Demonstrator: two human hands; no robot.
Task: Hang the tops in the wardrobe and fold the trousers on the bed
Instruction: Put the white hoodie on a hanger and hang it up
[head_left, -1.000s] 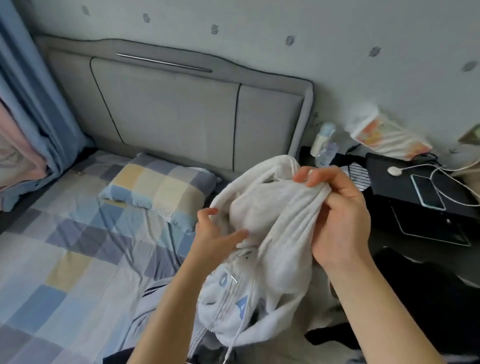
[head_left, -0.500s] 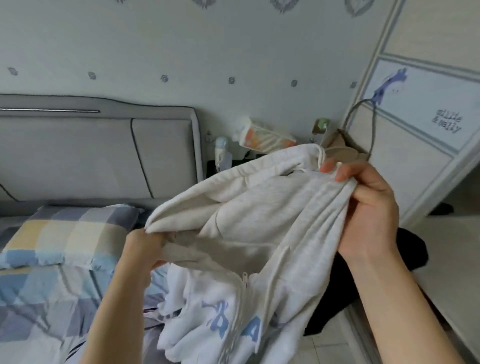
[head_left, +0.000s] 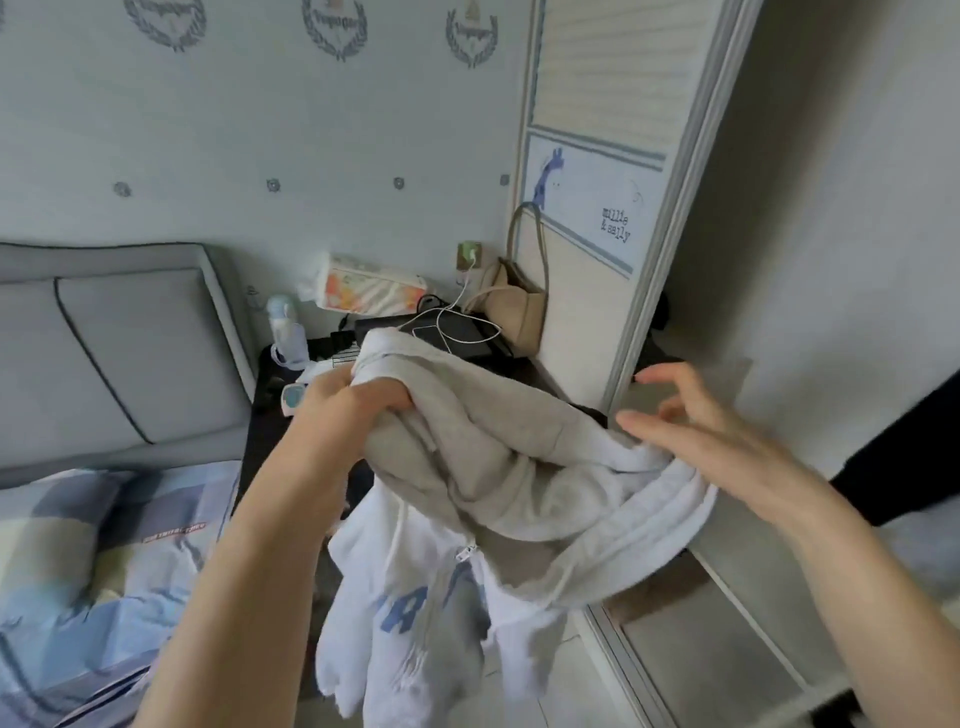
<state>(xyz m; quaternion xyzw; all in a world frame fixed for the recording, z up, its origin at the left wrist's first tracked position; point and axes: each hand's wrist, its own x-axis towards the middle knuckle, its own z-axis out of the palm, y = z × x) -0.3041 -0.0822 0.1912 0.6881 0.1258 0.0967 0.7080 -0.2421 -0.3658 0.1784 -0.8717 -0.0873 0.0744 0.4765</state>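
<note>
The left hand (head_left: 358, 402) is closed in a fist around a bunch of the white zip-up hoodie (head_left: 467, 499), gripping it near the hood, and the garment hangs from that grip in the middle of the view, its zipped front with blue letters dangling down toward the floor. The right hand (head_left: 691, 431) is loose, fingers (head_left: 662, 374) spread and curled with nothing between them; the hoodie's ribbed hem lies draped across its wrist side, and because that edge is blurred it is hard to say whether the palm touches the cloth or only hovers just above it. Just right of the hoodie stands the wardrobe (head_left: 649, 260), its pale sliding door bearing a blue giraffe picture, with the dim opening farther right and the floor track near the lower right. On the left lies the bed (head_left: 104, 571) with a blue checked cover, the grey padded headboard (head_left: 130, 338) behind it. Between bed and wardrobe, at the far side, a dark bedside table (head_left: 519, 364) carries a tissue pack (head_left: 369, 288), a small bottle (head_left: 285, 330) and a white cable, with a beige bag (head_left: 514, 306) leaning against the wardrobe door.
</note>
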